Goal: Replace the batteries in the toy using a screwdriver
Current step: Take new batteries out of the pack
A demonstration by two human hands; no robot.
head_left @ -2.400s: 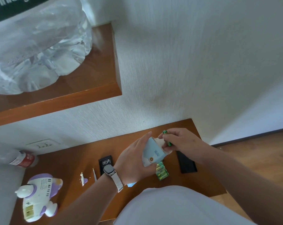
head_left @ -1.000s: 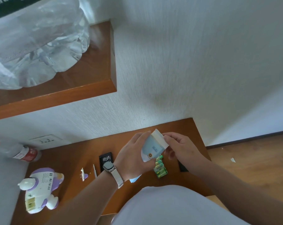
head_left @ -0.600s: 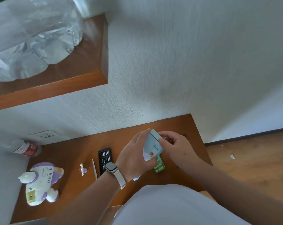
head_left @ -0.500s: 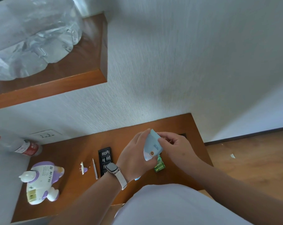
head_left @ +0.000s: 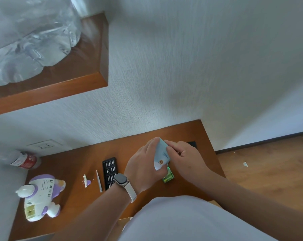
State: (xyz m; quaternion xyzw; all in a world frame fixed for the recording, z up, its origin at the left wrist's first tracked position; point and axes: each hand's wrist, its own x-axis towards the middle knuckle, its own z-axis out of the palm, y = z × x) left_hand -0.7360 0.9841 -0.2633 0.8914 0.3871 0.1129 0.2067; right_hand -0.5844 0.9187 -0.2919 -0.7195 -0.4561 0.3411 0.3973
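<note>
My left hand (head_left: 143,168) grips a small light-blue battery box (head_left: 161,157) above the wooden table (head_left: 74,171). My right hand (head_left: 183,158) pinches the box's upper edge with curled fingers. Green batteries (head_left: 168,178) lie on the table just under both hands. A white and purple airplane toy (head_left: 41,196) lies at the far left with its battery bay open. A slim screwdriver (head_left: 99,181) and a small white and purple cover piece (head_left: 86,181) lie between the toy and a black bit case (head_left: 110,171).
A plastic bottle with a red label (head_left: 20,160) lies at the table's back left by a wall socket (head_left: 44,145). A wooden shelf (head_left: 64,80) with a large clear water jug (head_left: 29,37) hangs above. A black object (head_left: 192,144) peeks out behind my right hand.
My right hand let go of the green battery it held above the box and now pinches the box's top edge. The view shifted slightly; the toy and tools stayed put.
</note>
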